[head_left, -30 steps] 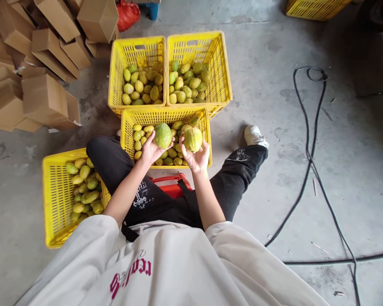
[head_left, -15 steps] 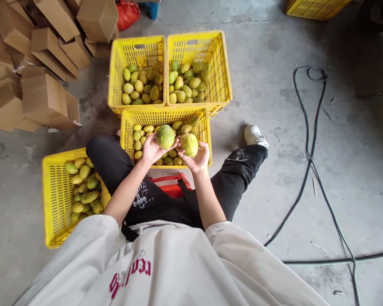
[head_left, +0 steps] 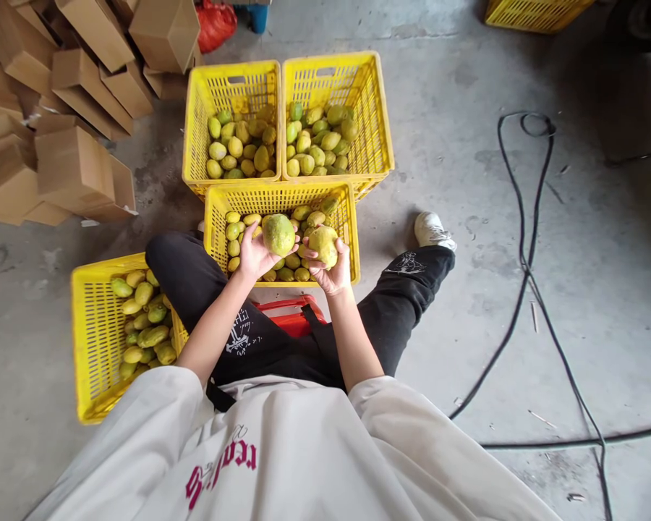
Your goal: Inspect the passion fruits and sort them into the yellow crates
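Observation:
My left hand (head_left: 254, 255) grips a round green-yellow fruit (head_left: 278, 234). My right hand (head_left: 333, 273) grips a second, paler fruit (head_left: 324, 244). Both hands are raised side by side over the near yellow crate (head_left: 279, 196), which holds several more of the same fruit (head_left: 233, 231). The two held fruits nearly touch.
Two more yellow crates (head_left: 233, 75) (head_left: 336, 66) of fruit stand beyond the near one, and a fourth (head_left: 90, 333) lies by my left leg. Cardboard boxes (head_left: 76, 170) are piled at the left. A black cable (head_left: 526, 260) snakes over the concrete floor at the right. A red stool (head_left: 290, 315) is under me.
My right hand has turned its fruit and lowered it a little toward the crate. My left hand has barely shifted with its fruit.

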A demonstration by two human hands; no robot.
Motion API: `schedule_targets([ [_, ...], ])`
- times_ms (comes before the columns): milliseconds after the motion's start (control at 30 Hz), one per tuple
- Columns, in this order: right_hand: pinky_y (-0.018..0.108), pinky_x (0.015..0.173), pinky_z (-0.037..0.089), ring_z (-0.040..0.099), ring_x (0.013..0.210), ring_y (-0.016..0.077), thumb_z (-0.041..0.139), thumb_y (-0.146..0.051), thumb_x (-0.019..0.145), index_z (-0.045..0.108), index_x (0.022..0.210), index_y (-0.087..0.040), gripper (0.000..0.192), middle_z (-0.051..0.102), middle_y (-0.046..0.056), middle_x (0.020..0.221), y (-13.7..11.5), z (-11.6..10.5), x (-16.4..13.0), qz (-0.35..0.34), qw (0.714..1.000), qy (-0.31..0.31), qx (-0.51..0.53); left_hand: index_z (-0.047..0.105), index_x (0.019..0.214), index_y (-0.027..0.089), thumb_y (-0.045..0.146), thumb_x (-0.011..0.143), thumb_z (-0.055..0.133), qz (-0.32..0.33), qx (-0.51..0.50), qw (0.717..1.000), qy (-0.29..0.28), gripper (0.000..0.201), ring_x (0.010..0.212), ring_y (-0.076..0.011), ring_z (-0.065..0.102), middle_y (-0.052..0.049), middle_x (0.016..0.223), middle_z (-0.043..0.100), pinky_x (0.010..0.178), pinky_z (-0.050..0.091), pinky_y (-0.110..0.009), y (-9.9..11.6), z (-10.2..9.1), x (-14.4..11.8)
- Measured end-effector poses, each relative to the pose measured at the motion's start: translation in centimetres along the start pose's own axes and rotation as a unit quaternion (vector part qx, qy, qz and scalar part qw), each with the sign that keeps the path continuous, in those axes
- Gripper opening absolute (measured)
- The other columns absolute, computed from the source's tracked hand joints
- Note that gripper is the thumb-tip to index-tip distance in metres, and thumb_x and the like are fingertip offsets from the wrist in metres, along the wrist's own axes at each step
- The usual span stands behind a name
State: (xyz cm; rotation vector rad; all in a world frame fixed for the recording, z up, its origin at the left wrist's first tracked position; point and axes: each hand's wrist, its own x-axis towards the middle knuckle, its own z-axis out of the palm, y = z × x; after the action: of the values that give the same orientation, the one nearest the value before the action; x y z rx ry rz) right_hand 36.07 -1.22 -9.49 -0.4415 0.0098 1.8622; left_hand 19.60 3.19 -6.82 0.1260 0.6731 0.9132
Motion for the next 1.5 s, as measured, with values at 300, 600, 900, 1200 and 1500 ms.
schedule_targets([
  [300, 0.033, 0.064, 0.059, 0.062, 0.092, 0.0187, 0.045, -0.042, 0.083, 0.054, 0.115, -0.023, 0.038, 0.064, 0.008, 0.11, -0.4, 0.3, -0.6, 0.003, 1.0, -0.019, -0.016, 0.061, 0.11, 0.018, 0.044, 0.096, 0.031, 0.007, 0.023, 1.0, 0.006, 0.042, 0.117, -0.0271, 0.056, -0.01, 0.106, 0.067, 0.088, 0.053, -0.041, -0.2, -0.3, 0.4],
  [600, 0.011, 0.033, 0.038, 0.048, 0.058, 0.0082, 0.055, -0.051, 0.077, 0.056, 0.103, -0.029, 0.034, 0.06, 0.001, 0.087, 0.0, 0.0, -0.6, 0.009, 0.999, -0.049, -0.022, 0.06, 0.113, 0.017, 0.046, 0.093, 0.035, 0.032, 0.022, 0.999, -0.014, 0.042, 0.11, -0.0256, 0.061, -0.011, 0.112, 0.065, 0.081, 0.057, -0.034, 0.4, 0.0, 0.2],
  [900, 0.012, 0.037, 0.04, 0.052, 0.061, 0.0091, 0.055, -0.049, 0.079, 0.058, 0.103, -0.03, 0.031, 0.062, 0.001, 0.09, -0.1, 0.0, -0.3, 0.018, 0.998, -0.049, -0.03, 0.053, 0.126, 0.017, 0.036, 0.091, 0.034, -0.009, -0.002, 1.0, -0.006, 0.043, 0.12, -0.0308, 0.054, -0.013, 0.122, 0.061, 0.087, 0.053, -0.044, 0.5, -0.2, 0.2],
  [1200, 0.036, 0.075, 0.058, 0.06, 0.094, 0.0162, 0.052, -0.043, 0.081, 0.056, 0.113, -0.026, 0.037, 0.061, 0.005, 0.109, -0.3, 0.7, -0.7, -0.048, 0.998, -0.041, 0.01, 0.059, 0.116, 0.019, 0.049, 0.091, 0.038, -0.022, 0.028, 0.999, -0.002, 0.044, 0.094, -0.0239, 0.065, -0.012, 0.11, 0.064, 0.061, 0.057, -0.029, 0.3, -1.3, 0.8],
  [1500, 0.014, 0.04, 0.048, 0.05, 0.068, 0.01, 0.062, -0.047, 0.074, 0.058, 0.104, -0.032, 0.033, 0.056, 0.001, 0.095, -0.7, 1.3, -1.0, -0.079, 0.991, -0.083, 0.071, 0.055, 0.12, 0.018, 0.038, 0.088, 0.035, 0.008, 0.02, 1.0, -0.018, 0.043, 0.11, -0.0279, 0.059, -0.012, 0.113, 0.064, 0.078, 0.056, -0.038, 0.7, -0.4, 0.2],
])
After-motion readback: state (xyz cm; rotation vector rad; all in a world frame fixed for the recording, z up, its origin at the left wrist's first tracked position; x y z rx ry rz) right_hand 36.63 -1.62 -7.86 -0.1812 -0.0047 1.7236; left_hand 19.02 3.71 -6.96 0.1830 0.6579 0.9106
